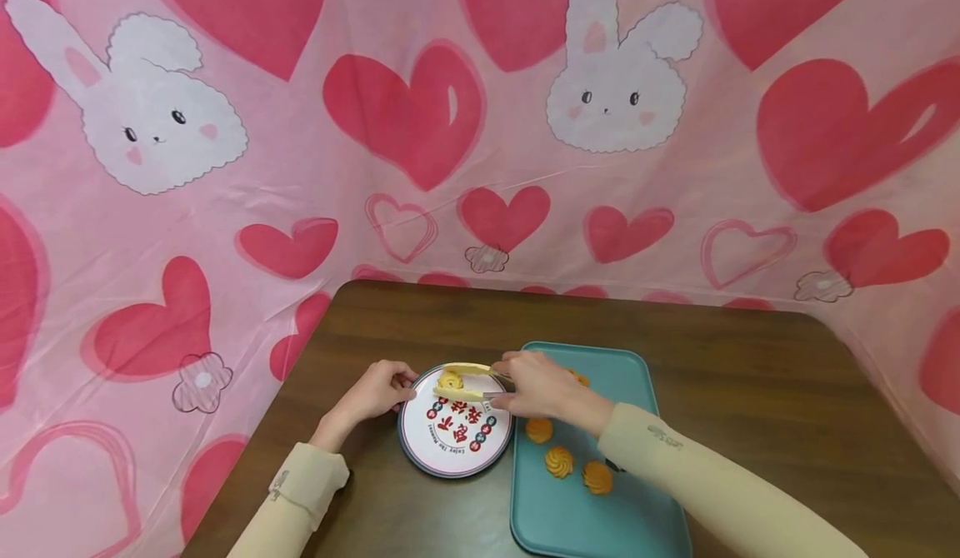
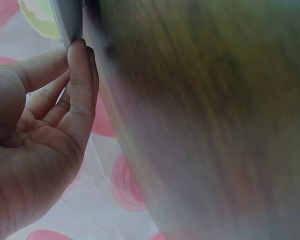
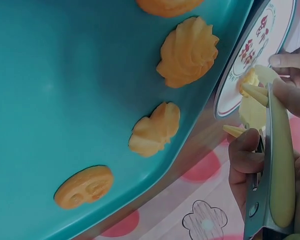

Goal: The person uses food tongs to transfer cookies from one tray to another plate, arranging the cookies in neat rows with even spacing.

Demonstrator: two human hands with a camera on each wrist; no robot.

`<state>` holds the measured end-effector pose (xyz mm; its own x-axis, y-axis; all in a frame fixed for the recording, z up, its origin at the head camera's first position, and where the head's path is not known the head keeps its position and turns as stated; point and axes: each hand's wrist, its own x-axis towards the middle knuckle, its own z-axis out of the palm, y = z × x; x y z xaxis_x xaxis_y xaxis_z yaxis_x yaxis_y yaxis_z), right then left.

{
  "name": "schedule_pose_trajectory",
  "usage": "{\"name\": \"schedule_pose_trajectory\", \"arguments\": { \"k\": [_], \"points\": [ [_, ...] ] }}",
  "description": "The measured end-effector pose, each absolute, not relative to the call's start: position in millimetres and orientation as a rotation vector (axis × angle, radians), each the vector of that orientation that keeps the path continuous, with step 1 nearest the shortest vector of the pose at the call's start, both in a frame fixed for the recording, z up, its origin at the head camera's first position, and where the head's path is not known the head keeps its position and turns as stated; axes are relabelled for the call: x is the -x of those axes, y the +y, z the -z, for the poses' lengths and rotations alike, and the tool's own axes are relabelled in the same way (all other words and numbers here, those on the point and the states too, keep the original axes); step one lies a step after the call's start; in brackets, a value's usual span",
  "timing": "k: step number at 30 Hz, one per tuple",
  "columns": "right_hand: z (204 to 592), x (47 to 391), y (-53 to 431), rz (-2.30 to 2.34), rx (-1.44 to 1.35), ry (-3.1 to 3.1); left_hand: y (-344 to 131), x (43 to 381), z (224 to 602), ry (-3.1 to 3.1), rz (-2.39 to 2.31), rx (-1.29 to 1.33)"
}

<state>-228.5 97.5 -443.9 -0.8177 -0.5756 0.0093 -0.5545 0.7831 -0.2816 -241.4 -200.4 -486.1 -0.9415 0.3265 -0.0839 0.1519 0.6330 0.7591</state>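
Note:
My right hand (image 1: pixel 534 385) grips a pair of yellow-tipped tongs (image 3: pixel 280 165) and holds them over the plate. Between the tong tips, at the plate's far side, is a swirled yellow cookie (image 1: pixel 450 381). The round white plate (image 1: pixel 423 433) has a dark rim and red printed characters. My left hand (image 1: pixel 381 390) pinches the plate's left rim between thumb and fingers, as the left wrist view (image 2: pixel 72 95) also shows from the side. Right beside the plate lies a teal tray (image 1: pixel 600 525), partly covered by my right forearm.
Several golden cookies lie on the tray, among them a swirled cookie (image 3: pixel 187 52), a bow-shaped cookie (image 3: pixel 156 130) and an oval cookie (image 3: pixel 85 187). The dark wooden table (image 1: pixel 735 366) reaches back to a pink cloth (image 1: pixel 525 158) with hearts and rabbits.

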Motion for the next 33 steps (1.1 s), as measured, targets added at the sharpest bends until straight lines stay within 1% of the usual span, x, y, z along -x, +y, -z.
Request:
{"name": "schedule_pose_trajectory", "arguments": {
  "k": [25, 33],
  "points": [
    [450.1, 230.2, 92.5, 0.409, 0.906, 2.905, -199.6, 242.9, 486.0, 2.649, -1.163, -0.357],
    [451.4, 231.4, 94.9, 0.431, 0.955, 2.935, -200.9, 243.2, 489.1, 2.642, -1.188, -0.406]
  ]
}}
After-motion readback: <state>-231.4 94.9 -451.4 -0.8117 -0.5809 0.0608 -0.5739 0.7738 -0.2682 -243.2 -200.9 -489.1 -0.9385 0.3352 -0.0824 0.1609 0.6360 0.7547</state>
